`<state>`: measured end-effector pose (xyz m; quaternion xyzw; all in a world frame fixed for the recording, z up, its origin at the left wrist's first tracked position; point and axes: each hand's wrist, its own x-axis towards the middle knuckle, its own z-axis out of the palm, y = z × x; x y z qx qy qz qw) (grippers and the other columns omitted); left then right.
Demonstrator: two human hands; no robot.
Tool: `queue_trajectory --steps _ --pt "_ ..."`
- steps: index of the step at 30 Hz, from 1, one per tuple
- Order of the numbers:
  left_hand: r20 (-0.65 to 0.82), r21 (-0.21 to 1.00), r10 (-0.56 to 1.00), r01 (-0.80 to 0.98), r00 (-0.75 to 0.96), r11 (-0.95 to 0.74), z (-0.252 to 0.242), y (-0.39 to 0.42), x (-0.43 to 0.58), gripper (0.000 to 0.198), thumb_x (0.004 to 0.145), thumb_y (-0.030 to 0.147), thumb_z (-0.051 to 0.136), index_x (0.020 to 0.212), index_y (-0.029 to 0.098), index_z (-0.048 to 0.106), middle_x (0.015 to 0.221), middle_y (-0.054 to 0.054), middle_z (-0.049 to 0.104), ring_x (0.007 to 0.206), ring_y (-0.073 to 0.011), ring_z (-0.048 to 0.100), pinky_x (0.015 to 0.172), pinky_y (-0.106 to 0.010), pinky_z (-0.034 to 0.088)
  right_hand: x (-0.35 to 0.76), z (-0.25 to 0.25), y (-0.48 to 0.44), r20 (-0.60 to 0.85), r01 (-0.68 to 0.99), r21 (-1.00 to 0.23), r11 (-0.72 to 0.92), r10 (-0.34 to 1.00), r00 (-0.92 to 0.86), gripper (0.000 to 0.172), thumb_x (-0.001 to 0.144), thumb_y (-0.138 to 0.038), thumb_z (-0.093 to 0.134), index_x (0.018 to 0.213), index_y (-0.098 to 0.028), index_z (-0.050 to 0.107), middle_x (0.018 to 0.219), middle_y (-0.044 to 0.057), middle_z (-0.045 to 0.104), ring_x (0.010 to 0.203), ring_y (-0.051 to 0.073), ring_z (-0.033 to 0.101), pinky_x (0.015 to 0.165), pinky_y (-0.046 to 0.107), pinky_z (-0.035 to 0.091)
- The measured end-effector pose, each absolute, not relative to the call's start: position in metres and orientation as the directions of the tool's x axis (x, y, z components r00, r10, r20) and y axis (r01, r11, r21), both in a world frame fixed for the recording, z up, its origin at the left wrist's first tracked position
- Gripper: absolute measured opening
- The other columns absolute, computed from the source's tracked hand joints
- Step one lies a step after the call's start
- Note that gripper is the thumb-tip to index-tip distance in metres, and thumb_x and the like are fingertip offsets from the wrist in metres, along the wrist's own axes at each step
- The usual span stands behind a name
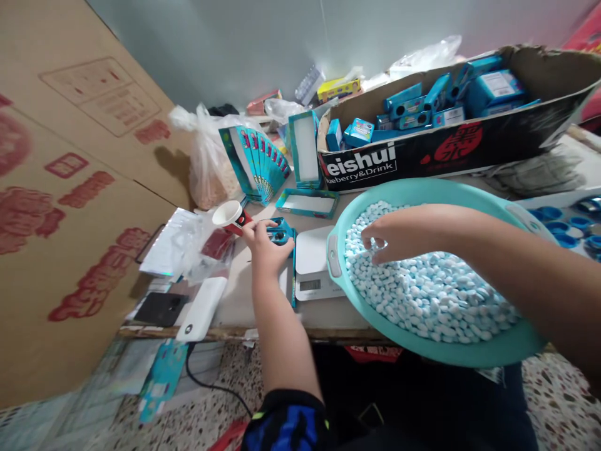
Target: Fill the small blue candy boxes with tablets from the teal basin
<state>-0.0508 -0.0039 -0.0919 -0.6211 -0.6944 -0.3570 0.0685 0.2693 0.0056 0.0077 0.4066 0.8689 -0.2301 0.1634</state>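
My left hand (267, 245) is closed around a small blue box (280, 229) that rests on the table, left of a white digital scale (313, 252). My right hand (389, 235) is over a turquoise basin (469, 191) filled with small pale blue and white candies (436, 297). Its fingers curl down among the candies, thumb near the fingertips; what lies between them is too small to make out. A white and red paper cup (231, 218) stands just beyond my left hand. A long, narrow blue carton piece (294, 269) lies beside the scale.
Behind the basin, a black cardboard box (408, 156) holds several blue boxes. Fanned blue cartons (258, 160) and a blue tray (307, 203) stand near it. On the left are a power bank (201, 309), a black wallet-like item (160, 308) and a large carton (79, 207).
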Motion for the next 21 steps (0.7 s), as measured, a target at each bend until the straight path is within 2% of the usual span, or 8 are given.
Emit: queue_trajectory --steps 3,6,10,12,14,17,19,21 --pt "0.561 0.453 0.771 0.891 -0.303 0.021 -0.099 0.002 -0.055 0.095 0.056 0.017 0.091 0.142 0.015 0.049 0.145 -0.021 0.041 0.146 -0.0404 0.035 0.127 -0.056 0.026 0.273 0.007 0.009 -0.459 0.782 -0.292 0.55 0.637 -0.619 0.034 0.095 -0.043 0.064 0.123 -0.024 0.069 0.117 0.006 0.073 0.09 0.024 0.067 0.063 0.032 0.04" --pt "0.503 0.598 0.755 0.8 -0.42 0.047 -0.105 0.009 -0.061 0.123 0.053 0.025 0.096 0.156 0.012 0.029 0.154 -0.026 0.037 0.15 -0.0423 0.032 0.127 -0.056 0.025 0.28 0.012 0.014 -0.395 0.788 -0.325 0.522 0.682 -0.615 0.03 0.095 -0.041 0.066 0.119 -0.022 0.071 0.111 0.005 0.074 0.085 0.021 0.065 0.065 0.032 0.04" --pt "0.529 0.656 0.721 0.755 -0.447 -0.013 -0.109 0.017 -0.058 0.119 0.056 0.031 0.095 0.155 0.01 0.033 0.155 -0.026 0.042 0.146 -0.0384 0.042 0.126 -0.05 0.03 0.296 0.026 0.036 -0.022 0.728 -0.413 0.547 0.793 -0.609 0.02 0.095 -0.031 0.063 0.107 -0.016 0.071 0.102 0.007 0.072 0.087 0.019 0.063 0.073 0.031 0.044" --pt "0.537 0.662 0.692 0.75 -0.482 0.009 -0.108 0.019 -0.053 0.113 0.056 0.032 0.094 0.151 0.007 0.04 0.15 -0.026 0.048 0.143 -0.0393 0.046 0.125 -0.052 0.033 0.311 0.031 0.064 0.22 0.752 -0.392 0.53 0.847 -0.483 0.02 0.095 -0.031 0.062 0.104 -0.016 0.071 0.106 0.009 0.07 0.094 0.021 0.063 0.08 0.032 0.046" --pt "0.53 0.671 0.665 0.74 -0.526 0.051 -0.105 0.018 -0.047 0.107 0.057 0.034 0.092 0.148 0.007 0.044 0.146 -0.026 0.051 0.141 -0.041 0.048 0.122 -0.055 0.036 0.331 0.035 0.1 0.317 0.842 -0.361 0.4 0.902 -0.293 0.024 0.095 -0.032 0.063 0.112 -0.017 0.07 0.116 0.01 0.068 0.106 0.024 0.062 0.09 0.033 0.047" --pt "0.527 0.675 0.626 0.731 -0.574 0.102 -0.101 0.014 -0.043 0.096 0.062 0.038 0.088 0.145 0.008 0.05 0.139 -0.024 0.056 0.136 -0.0425 0.052 0.117 -0.06 0.041 0.352 0.04 0.16 0.311 0.914 -0.374 0.159 0.95 -0.037 0.036 0.094 -0.023 0.062 0.127 -0.01 0.065 0.129 0.019 0.064 0.114 0.029 0.062 0.097 0.04 0.049" --pt "0.55 0.66 0.603 0.744 -0.577 0.11 -0.101 0.013 -0.044 0.09 0.064 0.041 0.085 0.142 0.008 0.055 0.132 -0.023 0.06 0.132 -0.0434 0.055 0.113 -0.061 0.045 0.351 0.042 0.194 0.118 0.936 -0.352 0.013 0.993 0.031 0.038 0.09 -0.02 0.068 0.125 -0.005 0.067 0.123 0.022 0.066 0.113 0.033 0.064 0.096 0.043 0.051" --pt "0.588 0.624 0.593 0.775 -0.55 0.101 -0.103 0.013 -0.048 0.083 0.065 0.045 0.083 0.136 0.009 0.06 0.125 -0.022 0.063 0.126 -0.0431 0.058 0.11 -0.061 0.048 0.335 0.042 0.223 0.01 0.941 -0.338 -0.001 1.0 0.005 0.031 0.085 -0.018 0.076 0.113 -0.006 0.072 0.114 0.019 0.071 0.108 0.032 0.066 0.096 0.043 0.053"
